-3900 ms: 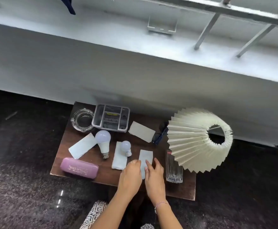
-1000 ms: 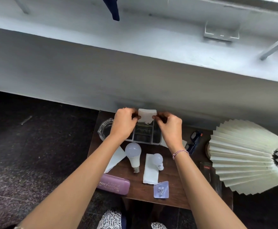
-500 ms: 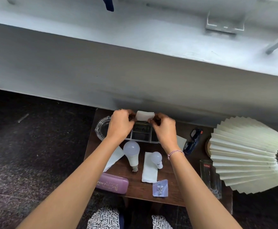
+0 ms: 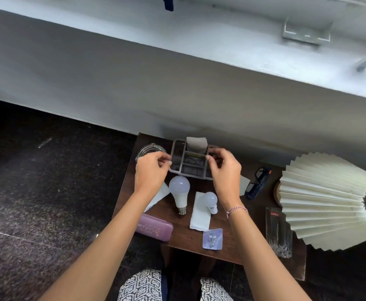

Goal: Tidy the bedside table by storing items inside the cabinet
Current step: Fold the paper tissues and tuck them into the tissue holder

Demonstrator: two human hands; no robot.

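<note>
On the small brown bedside table [image 4: 258, 203] a grey compartment organizer [image 4: 188, 168] stands at the back. A folded white paper [image 4: 196, 145] stands upright in its rear compartment, free of both hands. My left hand [image 4: 152, 170] sits at the organizer's left wall with its fingers curled together. My right hand [image 4: 224, 170] hovers over the right wall, fingers loosely apart. In front lie a large bulb [image 4: 179, 190], a small bulb [image 4: 210, 199] on a white paper [image 4: 199, 218], a purple spectacle case [image 4: 153, 228] and a carded hook [image 4: 212, 238]. No cabinet is in view.
A glass ashtray [image 4: 147, 149] sits at the back left corner. Dark spectacles [image 4: 257, 181], a tall drinking glass [image 4: 278, 231] and a pleated cream lampshade [image 4: 325, 200] crowd the right side. A grey wall rises right behind the table; dark stone floor surrounds it.
Both hands carried the folded paper from the table's front to the organizer, set it in the rear compartment, let go and drew back to the organizer's sides.
</note>
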